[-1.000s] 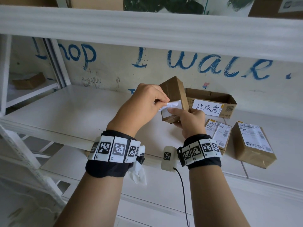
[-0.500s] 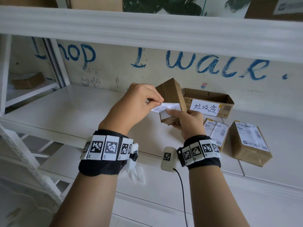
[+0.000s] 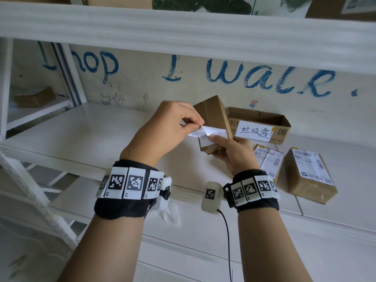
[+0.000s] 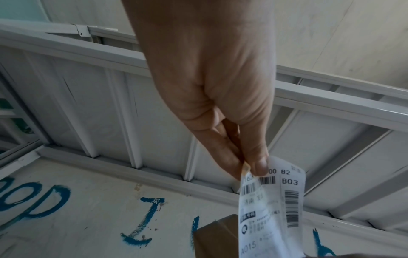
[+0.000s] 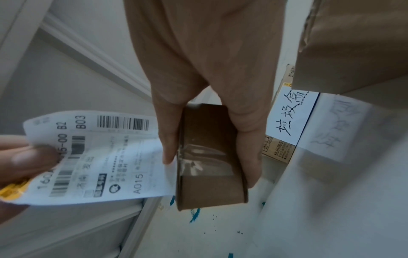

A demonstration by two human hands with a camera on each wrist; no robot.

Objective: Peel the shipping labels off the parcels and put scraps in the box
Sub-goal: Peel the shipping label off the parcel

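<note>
My right hand (image 3: 227, 147) grips a small brown cardboard parcel (image 3: 213, 117) and holds it upright above the white shelf (image 3: 81, 135). My left hand (image 3: 195, 124) pinches the free corner of its white shipping label (image 3: 205, 132), which is partly peeled and still stuck along the parcel's face. The left wrist view shows thumb and finger of the left hand (image 4: 249, 167) on the label (image 4: 271, 209). In the right wrist view the right hand (image 5: 209, 157) wraps the taped parcel (image 5: 209, 157), the label (image 5: 99, 157) stretched leftward. Behind stands the open scrap box (image 3: 262, 127) with a handwritten sign.
Two more labelled parcels lie on the shelf at the right: a flat one (image 3: 268, 159) and a bigger one (image 3: 307, 176). Another carton (image 3: 34, 97) sits on the far-left shelf. An upper shelf beam (image 3: 183, 31) runs overhead. A painted wall closes the back.
My left hand has drawn the label leftward, away from the parcel, so more of it hangs free than a second ago. The right hand keeps the parcel nearly still.
</note>
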